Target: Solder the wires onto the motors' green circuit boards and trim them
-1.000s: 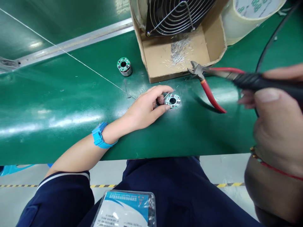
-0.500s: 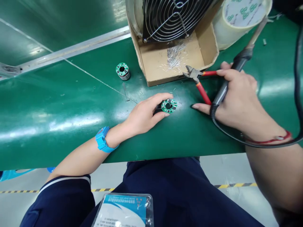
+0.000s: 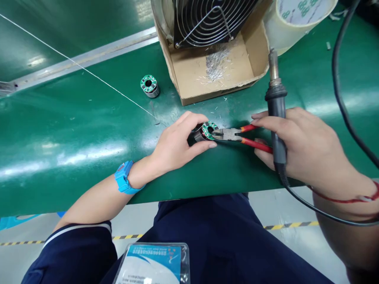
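Between thumb and fingers, my left hand [image 3: 180,142] grips a small round motor part [image 3: 199,134] topped by a green ring-shaped circuit board [image 3: 210,131]; it leans toward the right. My right hand [image 3: 304,146] is closed on red-handled side cutters [image 3: 229,134], their jaws at the board's right edge. Whether the jaws touch a pin is too small to tell. A soldering iron [image 3: 278,130] also rests in my right hand, its metal tip pointing away from me. A second motor part [image 3: 150,86] with a green board stands upright on the table, left of the box.
A cardboard box [image 3: 219,94] holds a black fan [image 3: 213,23] with a wire guard and a pile of clipped wire bits [image 3: 217,65]. Right of it stands a large tape roll [image 3: 291,35]. The iron's black cable [image 3: 340,79] hangs at the right. More clippings dot the green table [image 3: 89,130].
My right hand has brought the side cutters down and left to the board, and their jaws have closed. The soldering iron has swung more upright. The held motor part has tilted.
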`<state>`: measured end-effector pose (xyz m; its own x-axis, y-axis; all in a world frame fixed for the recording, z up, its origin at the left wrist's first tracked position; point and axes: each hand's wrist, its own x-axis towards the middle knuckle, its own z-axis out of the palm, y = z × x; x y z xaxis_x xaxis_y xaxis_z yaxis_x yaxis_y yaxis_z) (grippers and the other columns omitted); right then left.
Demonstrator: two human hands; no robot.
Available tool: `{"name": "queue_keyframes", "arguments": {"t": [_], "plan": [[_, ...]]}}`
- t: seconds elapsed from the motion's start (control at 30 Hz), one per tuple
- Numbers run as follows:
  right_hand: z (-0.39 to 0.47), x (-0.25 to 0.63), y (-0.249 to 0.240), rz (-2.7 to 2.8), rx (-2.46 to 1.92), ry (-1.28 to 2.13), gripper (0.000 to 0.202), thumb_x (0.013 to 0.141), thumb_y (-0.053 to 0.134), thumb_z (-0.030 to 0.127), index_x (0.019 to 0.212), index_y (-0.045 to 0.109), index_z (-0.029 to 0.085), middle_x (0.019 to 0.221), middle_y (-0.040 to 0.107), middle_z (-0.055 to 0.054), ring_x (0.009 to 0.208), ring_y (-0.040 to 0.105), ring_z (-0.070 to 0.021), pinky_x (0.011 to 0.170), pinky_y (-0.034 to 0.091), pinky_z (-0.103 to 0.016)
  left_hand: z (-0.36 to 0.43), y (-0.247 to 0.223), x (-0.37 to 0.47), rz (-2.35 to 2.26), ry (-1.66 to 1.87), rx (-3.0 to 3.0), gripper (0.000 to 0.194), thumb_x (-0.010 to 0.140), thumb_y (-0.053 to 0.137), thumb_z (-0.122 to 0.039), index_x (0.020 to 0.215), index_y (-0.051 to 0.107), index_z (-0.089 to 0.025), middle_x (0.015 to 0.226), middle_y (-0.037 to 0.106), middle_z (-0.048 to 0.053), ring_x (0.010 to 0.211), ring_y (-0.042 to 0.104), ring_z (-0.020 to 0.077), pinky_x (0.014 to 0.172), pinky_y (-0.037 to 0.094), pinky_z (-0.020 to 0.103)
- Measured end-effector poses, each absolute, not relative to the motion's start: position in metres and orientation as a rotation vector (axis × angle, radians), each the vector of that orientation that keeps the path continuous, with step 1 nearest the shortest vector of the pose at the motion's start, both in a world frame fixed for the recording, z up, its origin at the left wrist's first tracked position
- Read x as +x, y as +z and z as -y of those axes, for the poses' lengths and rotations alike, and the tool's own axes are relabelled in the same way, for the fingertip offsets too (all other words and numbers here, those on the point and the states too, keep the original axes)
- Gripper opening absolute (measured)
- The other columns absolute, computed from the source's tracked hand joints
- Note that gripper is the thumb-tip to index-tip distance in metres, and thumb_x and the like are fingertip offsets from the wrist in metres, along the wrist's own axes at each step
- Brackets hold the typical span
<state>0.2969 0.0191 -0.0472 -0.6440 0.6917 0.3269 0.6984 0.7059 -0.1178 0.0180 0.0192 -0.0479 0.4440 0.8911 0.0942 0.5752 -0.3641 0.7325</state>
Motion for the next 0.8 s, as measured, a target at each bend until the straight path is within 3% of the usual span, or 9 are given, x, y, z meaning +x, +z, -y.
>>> {"name": "queue_keyframes", "arguments": {"t": [0.13, 0.3, 0.47, 0.63, 0.73, 0.8], "plan": [[-0.019, 0.297, -0.037, 2.595, -1.068, -0.081, 0.033, 0.091, 0.053, 0.046, 0.116, 0.059, 0.024, 0.072, 0.05, -0.004, 0.069, 0.046, -0.0216, 0.057, 0.038, -0.035, -0.019, -0.048, 0.017, -1.226, 0.671, 2.19, 0.035, 0.088, 0.075, -0.036, 0.113, 0.057, -0.019, 0.103, 0.066, 0.004, 0.093, 0.064, 0.0184, 0.075, 0.052, 0.03], [-0.018, 0.287, -0.037, 2.466, -1.18, -0.145, 0.024, 0.092, 0.058, 0.042, 0.108, 0.065, 0.026, 0.065, 0.054, -0.001, 0.062, 0.049, -0.0165, 0.055, 0.034, -0.031, -0.021, -0.049, 0.016, -1.276, 0.7, 2.207, 0.035, 0.09, 0.071, -0.037, 0.116, 0.056, -0.02, 0.103, 0.064, 0.004, 0.091, 0.064, 0.0176, 0.07, 0.05, 0.029], [-0.035, 0.272, -0.052, 2.22, -1.558, -0.37, 0.041, 0.092, 0.05, 0.048, 0.115, 0.064, 0.017, 0.081, 0.065, -0.008, 0.076, 0.058, -0.0234, 0.063, 0.038, -0.035, -0.037, -0.041, -0.003, -1.463, 0.883, 2.253, 0.042, 0.095, 0.059, -0.054, 0.124, 0.053, -0.024, 0.114, 0.062, 0.008, 0.104, 0.063, 0.0218, 0.07, 0.05, 0.031], [-0.049, 0.268, -0.064, 2.24, -1.701, -0.305, 0.057, 0.087, 0.054, 0.058, 0.123, 0.061, 0.014, 0.101, 0.069, -0.015, 0.093, 0.063, -0.0313, 0.076, 0.045, -0.041, -0.115, -0.053, -0.052, -1.628, 1.175, 2.117, 0.046, 0.098, 0.049, -0.062, 0.119, 0.053, -0.021, 0.104, 0.061, -0.003, 0.098, 0.054, 0.0093, 0.08, 0.048, 0.026], [-0.053, 0.271, -0.068, 2.16, -1.543, -0.24, 0.059, 0.087, 0.05, 0.062, 0.122, 0.059, 0.015, 0.124, 0.067, -0.017, 0.112, 0.062, -0.0349, 0.088, 0.048, -0.048, -0.176, -0.065, -0.079, -1.769, 1.203, 1.883, 0.038, 0.092, 0.068, -0.052, 0.103, 0.056, -0.017, 0.093, 0.059, -0.007, 0.085, 0.046, 0.0049, 0.081, 0.043, 0.025], [-0.056, 0.274, -0.069, 2.092, -1.438, -0.221, 0.055, 0.089, 0.049, 0.059, 0.12, 0.061, 0.015, 0.119, 0.07, -0.016, 0.106, 0.065, -0.0331, 0.086, 0.049, -0.048, -0.209, -0.068, -0.092, -1.894, 1.132, 1.772, 0.027, 0.091, 0.074, -0.031, 0.104, 0.056, -0.015, 0.092, 0.058, -0.008, 0.085, 0.042, 0.0044, 0.086, 0.04, 0.024]]}}
